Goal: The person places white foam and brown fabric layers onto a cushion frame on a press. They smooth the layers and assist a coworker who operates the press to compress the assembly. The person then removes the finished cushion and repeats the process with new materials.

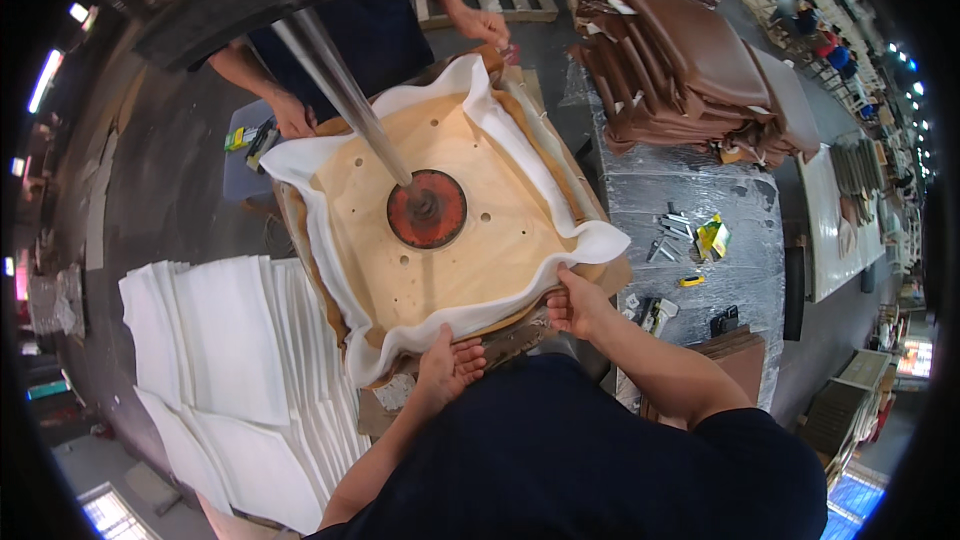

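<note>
In the middle lies a square seat panel of pale plywood [460,265] with drilled holes. White padding [315,230] stands up round its edges, with a brown seat cover [522,318] showing outside it. A metal press rod [345,90] comes down onto the board, ending in a round red-and-black pad [428,208]. My left hand [448,368] is closed at the near edge, thumb up against the padding and fingers bent. My right hand [578,302] pinches the cover and padding edge near the right corner, its fingers curled below the thumb.
Across the press, a co-worker's hands [292,115] are at the far side of the panel. White padding sheets [230,340] are stacked at left. Brown covers [690,60] are piled on the wrapped table [640,190] at right, with metal staple strips [675,230] and a yellow cutter [692,281].
</note>
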`<state>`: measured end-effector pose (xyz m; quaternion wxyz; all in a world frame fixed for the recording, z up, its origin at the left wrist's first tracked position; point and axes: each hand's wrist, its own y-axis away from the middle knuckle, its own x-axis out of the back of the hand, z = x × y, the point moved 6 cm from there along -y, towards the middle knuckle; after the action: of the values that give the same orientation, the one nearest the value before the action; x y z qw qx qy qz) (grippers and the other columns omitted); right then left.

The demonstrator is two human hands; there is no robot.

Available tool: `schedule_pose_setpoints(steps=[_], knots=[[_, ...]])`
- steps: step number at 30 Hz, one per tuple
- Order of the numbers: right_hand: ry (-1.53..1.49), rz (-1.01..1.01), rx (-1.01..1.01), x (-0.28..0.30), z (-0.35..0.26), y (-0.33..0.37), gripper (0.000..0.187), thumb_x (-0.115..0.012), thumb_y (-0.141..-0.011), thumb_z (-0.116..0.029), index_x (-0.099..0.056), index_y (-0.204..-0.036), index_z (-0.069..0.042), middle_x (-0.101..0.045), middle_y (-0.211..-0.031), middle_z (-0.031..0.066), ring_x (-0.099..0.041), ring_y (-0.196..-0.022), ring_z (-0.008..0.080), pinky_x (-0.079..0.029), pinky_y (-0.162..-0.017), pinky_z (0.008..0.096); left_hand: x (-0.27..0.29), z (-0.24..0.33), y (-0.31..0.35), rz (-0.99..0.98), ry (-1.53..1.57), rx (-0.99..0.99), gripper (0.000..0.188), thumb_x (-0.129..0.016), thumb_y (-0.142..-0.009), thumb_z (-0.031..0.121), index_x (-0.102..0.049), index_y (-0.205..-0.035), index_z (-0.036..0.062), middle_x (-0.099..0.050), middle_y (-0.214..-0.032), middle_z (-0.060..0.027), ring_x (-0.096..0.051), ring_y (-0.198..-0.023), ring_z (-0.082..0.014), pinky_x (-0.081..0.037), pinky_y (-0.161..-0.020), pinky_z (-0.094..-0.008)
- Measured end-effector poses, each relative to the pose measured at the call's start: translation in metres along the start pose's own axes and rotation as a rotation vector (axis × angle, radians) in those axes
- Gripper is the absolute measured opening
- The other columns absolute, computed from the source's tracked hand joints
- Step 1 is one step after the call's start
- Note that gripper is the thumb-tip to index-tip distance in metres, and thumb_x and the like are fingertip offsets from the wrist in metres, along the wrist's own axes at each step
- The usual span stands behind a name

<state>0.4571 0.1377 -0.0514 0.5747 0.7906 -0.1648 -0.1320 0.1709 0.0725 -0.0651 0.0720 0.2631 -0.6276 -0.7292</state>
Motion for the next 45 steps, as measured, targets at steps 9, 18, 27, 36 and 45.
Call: schedule_pose_setpoints(steps=[9,18,27,36,45], knots=[[0.365,0.028,0.476,-0.001,-0.040,0.001,0.043,-0.079,-0.103,-0.035,-0.066,-0.073,-0.006,-0.057,-0.061,0.0004,-0.049,-0.046,0.0131,-0.036,-0.045,0.0306,0.003,-0.001,0.004,0.307,-0.188,-0.497,0.070,-0.049,-0.117,0.055,-0.058,-0.068,0.0057,-0.050,-0.052,-0.0074,-0.061,-0.048,-0.0250,-0.051,-0.051,-0.0406],[0.338,-0.095,0.098,-0.021,0.000,0.019,0.058,-0.067,-0.110,-0.056,-0.068,-0.084,-0.004,-0.060,-0.063,0.0019,-0.055,-0.048,0.0161,-0.049,-0.046,0.0356,0.048,-0.006,0.031,0.141,0.138,-0.158,0.072,-0.054,-0.113,0.065,-0.067,-0.119,-0.0053,-0.069,-0.097,-0.0147,-0.074,-0.092,-0.0351,-0.064,-0.084,-0.0475],[0.244,-0.167,0.331,-0.034,0.007,-0.002,0.045,-0.071,-0.110,-0.040,-0.072,-0.087,-0.001,-0.061,-0.064,0.0036,-0.053,-0.046,0.0150,-0.041,-0.041,0.0342,0.056,0.026,0.027,0.063,-0.216,-0.589,0.048,-0.055,-0.116,0.048,-0.063,-0.103,0.0024,-0.053,-0.071,-0.0053,-0.067,-0.077,-0.0282,-0.060,-0.075,-0.0461],[-0.148,-0.153,0.523,0.130,0.054,0.016,0.034,-0.072,-0.111,-0.038,-0.080,-0.116,-0.005,-0.071,-0.081,0.0038,-0.070,-0.067,0.0134,-0.062,-0.062,0.0312,-0.033,0.042,0.074,-0.065,-1.078,-1.091,0.037,-0.066,-0.112,0.030,-0.069,-0.130,-0.0027,-0.077,-0.109,-0.0193,-0.076,-0.100,-0.0306,-0.060,-0.095,-0.0424],[0.370,0.953,0.321,0.429,0.126,-0.162,0.048,-0.079,-0.088,-0.030,-0.079,-0.131,-0.009,-0.082,-0.118,0.0240,-0.078,-0.113,0.0445,-0.061,-0.104,0.0487,-0.160,0.002,0.025,0.253,-1.916,-1.376,0.045,-0.079,-0.098,0.020,-0.065,-0.134,-0.0027,-0.057,-0.151,-0.0290,-0.052,-0.142,-0.0497,-0.040,-0.122,-0.0575]])
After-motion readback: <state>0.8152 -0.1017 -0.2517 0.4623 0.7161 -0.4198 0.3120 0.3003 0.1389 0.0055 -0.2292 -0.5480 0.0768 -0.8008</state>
